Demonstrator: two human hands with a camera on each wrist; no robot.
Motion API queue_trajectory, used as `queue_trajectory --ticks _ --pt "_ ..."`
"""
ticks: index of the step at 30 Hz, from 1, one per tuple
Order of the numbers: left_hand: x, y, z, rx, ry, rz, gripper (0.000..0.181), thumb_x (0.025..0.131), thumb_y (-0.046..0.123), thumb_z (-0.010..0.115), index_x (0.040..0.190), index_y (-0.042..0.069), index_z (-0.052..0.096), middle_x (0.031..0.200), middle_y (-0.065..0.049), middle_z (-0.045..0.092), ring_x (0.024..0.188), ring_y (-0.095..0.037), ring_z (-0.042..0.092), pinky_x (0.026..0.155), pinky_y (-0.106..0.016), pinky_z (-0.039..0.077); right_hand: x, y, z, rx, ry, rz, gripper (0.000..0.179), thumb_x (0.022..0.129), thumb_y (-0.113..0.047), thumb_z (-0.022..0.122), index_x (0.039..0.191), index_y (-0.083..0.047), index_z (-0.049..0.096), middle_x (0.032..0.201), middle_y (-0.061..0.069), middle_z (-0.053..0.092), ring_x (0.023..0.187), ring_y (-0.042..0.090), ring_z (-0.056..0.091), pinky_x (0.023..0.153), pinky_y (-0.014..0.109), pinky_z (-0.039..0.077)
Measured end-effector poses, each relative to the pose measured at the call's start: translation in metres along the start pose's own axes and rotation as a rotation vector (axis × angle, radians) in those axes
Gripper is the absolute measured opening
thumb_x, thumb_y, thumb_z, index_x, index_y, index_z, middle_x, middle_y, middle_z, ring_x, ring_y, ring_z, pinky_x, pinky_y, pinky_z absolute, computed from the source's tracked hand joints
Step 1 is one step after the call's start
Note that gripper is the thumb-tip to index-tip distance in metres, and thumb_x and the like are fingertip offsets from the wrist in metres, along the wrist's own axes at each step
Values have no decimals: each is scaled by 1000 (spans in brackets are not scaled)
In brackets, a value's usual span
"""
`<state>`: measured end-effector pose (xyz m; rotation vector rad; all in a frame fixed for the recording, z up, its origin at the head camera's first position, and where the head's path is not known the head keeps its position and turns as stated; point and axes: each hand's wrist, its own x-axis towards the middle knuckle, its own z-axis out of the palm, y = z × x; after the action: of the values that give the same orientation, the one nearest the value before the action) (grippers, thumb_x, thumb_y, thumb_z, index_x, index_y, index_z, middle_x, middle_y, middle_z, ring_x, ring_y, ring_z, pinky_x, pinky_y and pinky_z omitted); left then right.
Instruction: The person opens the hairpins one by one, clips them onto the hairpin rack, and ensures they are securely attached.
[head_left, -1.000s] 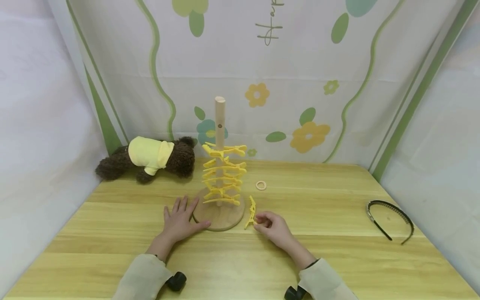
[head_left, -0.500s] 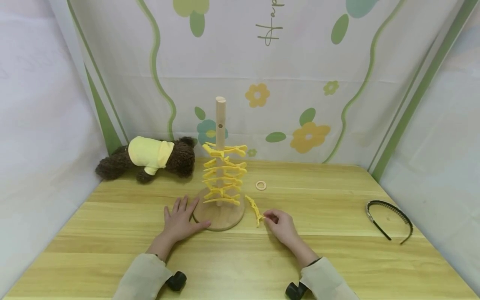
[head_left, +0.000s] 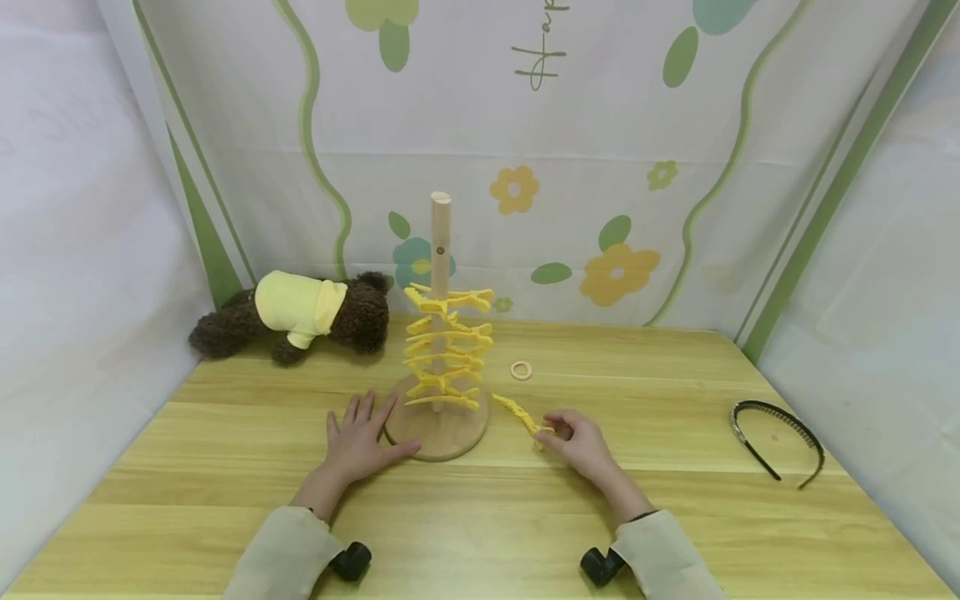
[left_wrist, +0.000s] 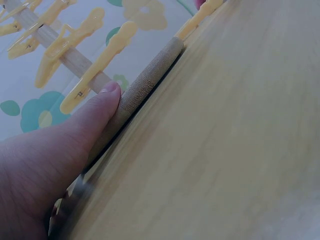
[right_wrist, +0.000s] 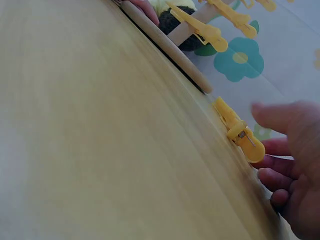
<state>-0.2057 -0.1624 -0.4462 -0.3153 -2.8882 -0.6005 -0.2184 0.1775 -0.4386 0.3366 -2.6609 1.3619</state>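
Note:
A wooden stand has a round base [head_left: 438,437] and an upright post [head_left: 441,242]. Several yellow alligator hair clips [head_left: 450,302] jut out from the post at different heights. My left hand [head_left: 358,450] lies at the base's left side with its fingers spread; in the left wrist view its thumb [left_wrist: 102,107] rests on the base. Right of the base, a loose yellow hair clip [head_left: 517,410] lies slantwise on the table. My right hand [head_left: 581,446] is at its near end. In the right wrist view, the thumb stands apart from the clip [right_wrist: 240,132] while fingers are behind its wide end.
A small pale ring [head_left: 521,370] lies behind the loose clip. At the right is a black headband [head_left: 780,410]. A brown plush toy in a yellow shirt [head_left: 300,304] lies at the back left. Printed fabric [head_left: 570,125] encloses the wooden table [head_left: 480,533].
My right hand has moved rightward. The loose clip's near end has swung right with it, turning the clip from nearly upright in view to slanted. The left hand has stayed put.

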Motion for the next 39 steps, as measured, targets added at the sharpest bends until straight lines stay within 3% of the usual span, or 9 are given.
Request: queue_trajectory --ticks 5,17,23,29,39 --pt "0 0 -1 0 1 -3 92 66 74 45 136 18 29 137 -21 19 124 -41 10 87 -64 -2 -2 -2 3 -138 -68 -73 53 66 -33 74 105 -2 58 95 4 51 77 14 47 63 28 39" --pt "1 0 -1 -2 3 0 92 65 74 44 136 17 29 137 -22 19 124 -41 9 86 -64 -4 -1 -2 -4 -163 -7 -64 38 68 -11 74 100 2 59 81 5 45 67 15 40 57 26 35" --pt "1 0 -2 7 2 -1 92 66 74 44 136 17 30 137 -22 19 124 -41 9 86 -64 -3 1 3 -7 -59 -2 1 34 71 -8 71 102 1 58 80 5 50 67 15 46 56 25 39" --pt "-1 1 -3 9 2 -4 92 66 74 44 136 17 29 137 -22 19 124 -41 9 87 -64 -3 2 7 -15 95 -52 80 31 77 -4 64 106 1 55 73 6 54 67 17 49 54 25 41" --pt "-2 3 -3 0 0 -7 92 66 74 44 137 18 29 137 -21 19 124 -41 10 87 -63 -2 2 9 -20 125 -68 100 35 78 -2 62 111 4 52 79 8 55 64 17 48 49 23 40"
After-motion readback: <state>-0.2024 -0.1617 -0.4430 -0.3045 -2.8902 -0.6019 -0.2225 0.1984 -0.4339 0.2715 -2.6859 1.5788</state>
